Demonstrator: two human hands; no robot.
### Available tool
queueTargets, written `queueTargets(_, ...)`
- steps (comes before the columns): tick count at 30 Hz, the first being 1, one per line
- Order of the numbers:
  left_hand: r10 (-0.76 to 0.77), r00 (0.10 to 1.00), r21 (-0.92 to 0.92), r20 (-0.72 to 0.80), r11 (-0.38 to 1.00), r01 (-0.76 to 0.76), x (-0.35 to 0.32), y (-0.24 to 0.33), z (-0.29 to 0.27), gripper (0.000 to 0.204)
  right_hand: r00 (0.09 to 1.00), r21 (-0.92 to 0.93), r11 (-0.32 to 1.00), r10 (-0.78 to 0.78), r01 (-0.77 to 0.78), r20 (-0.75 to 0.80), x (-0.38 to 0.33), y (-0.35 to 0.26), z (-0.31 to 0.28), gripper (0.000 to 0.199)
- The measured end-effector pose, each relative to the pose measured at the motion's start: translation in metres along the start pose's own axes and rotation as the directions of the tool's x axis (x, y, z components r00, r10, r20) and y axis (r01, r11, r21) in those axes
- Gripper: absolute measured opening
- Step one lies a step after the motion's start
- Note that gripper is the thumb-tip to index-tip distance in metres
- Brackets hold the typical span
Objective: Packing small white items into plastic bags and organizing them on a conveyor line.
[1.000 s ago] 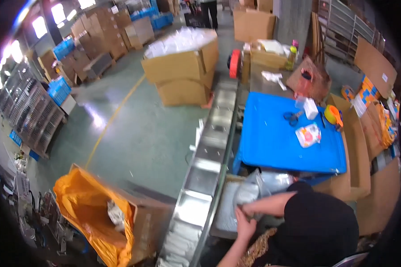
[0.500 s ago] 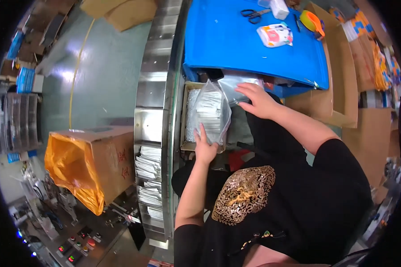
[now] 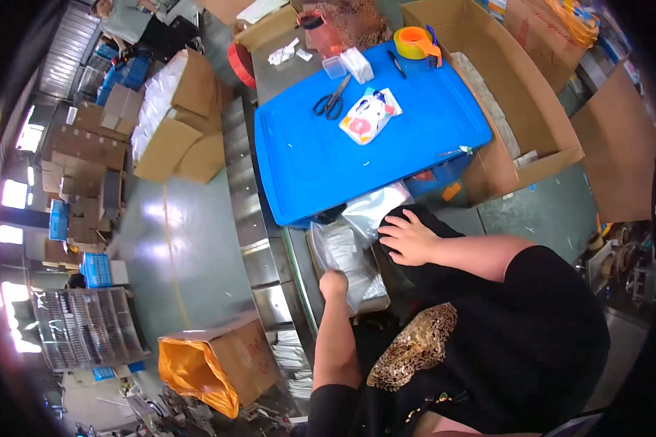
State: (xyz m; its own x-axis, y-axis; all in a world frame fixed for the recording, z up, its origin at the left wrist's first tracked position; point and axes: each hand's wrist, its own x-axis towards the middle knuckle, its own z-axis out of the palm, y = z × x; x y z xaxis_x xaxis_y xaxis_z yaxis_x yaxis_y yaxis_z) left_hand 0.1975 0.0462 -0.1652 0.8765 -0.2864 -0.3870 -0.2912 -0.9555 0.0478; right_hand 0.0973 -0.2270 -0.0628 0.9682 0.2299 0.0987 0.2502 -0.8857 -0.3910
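Left hand [image 3: 333, 282] clenched on lower edge of clear bag [image 3: 342, 255]. Right hand [image 3: 408, 238] flat, fingers spread, resting on upper bag [image 3: 375, 207] edge; grip cannot tell. Bags sit in box [image 3: 377, 300] below blue tray [image 3: 357, 146], at its near edge. On tray: wipes pack [image 3: 369, 115], scissors [image 3: 332, 98]. Farther: tape roll [image 3: 413, 41], open carton [image 3: 517, 95].

We find open room across the middle and near edge of the blue worktop [image 3: 328, 160]. Scissors [image 3: 332, 98], a wipes packet [image 3: 369, 115] and a tape roll [image 3: 415, 41] crowd its far edge; a cardboard box [image 3: 521, 95] walls its right edge.
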Motion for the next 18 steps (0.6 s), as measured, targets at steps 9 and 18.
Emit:
queueTargets(9, -0.127, 0.967, -0.637, -0.221, 0.769, -0.045, -0.121, -0.002, -0.108, 0.026, 0.985, 0.265, 0.949, 0.16, -0.173, 0.07, 0.01, 0.002, -0.009, 0.038)
queueTargets(18, -0.591, 0.792, -0.986, -0.155, 0.047, -0.158, -0.311, 0.032, -0.204, 0.015, 0.999, 0.8, 0.599, -0.012, -0.021, 0.035, 0.057, -0.077, 0.011, 0.063)
